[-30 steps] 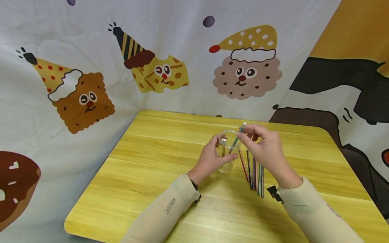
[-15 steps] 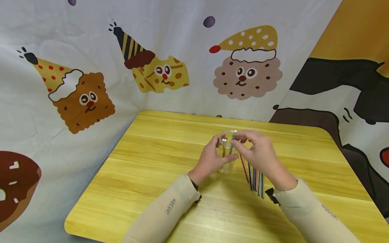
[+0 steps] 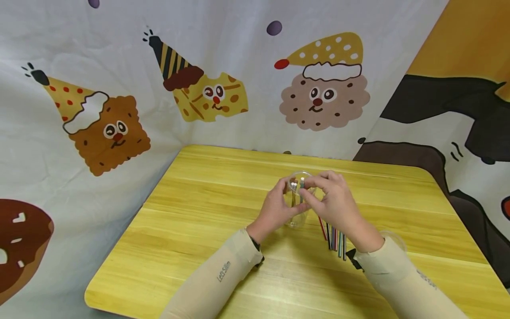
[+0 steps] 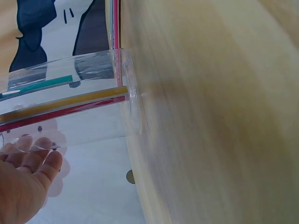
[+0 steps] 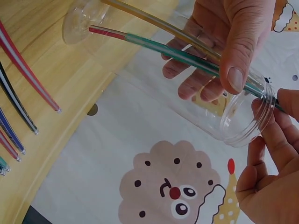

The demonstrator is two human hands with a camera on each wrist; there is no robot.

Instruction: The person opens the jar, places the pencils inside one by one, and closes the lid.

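Note:
My left hand (image 3: pixel 275 206) grips a clear plastic jar (image 5: pixel 177 107) round its side, thumb in front. Inside the jar lean a gold pencil (image 4: pixel 70 101) and a red pencil (image 4: pixel 65 113), their white ends near the rim in the head view. At the jar's mouth my right hand (image 3: pixel 334 204) pinches the upper end of a green pencil (image 5: pixel 163 49). Most of that pencil is within the jar, and its lower end hangs above the bottom in the left wrist view. The right fingers touch or nearly touch the rim.
Several striped pencils (image 3: pixel 339 243) lie side by side on the yellow wood-grain table (image 3: pixel 191 212), just right of the jar and partly under the right hand. Behind the table hangs a cloth (image 3: pixel 255 57) printed with cartoon biscuits.
The right hand has moved left and slightly down, lowering the green pencil deeper into the jar and bringing it more upright. My left hand and the jar have stayed in place.

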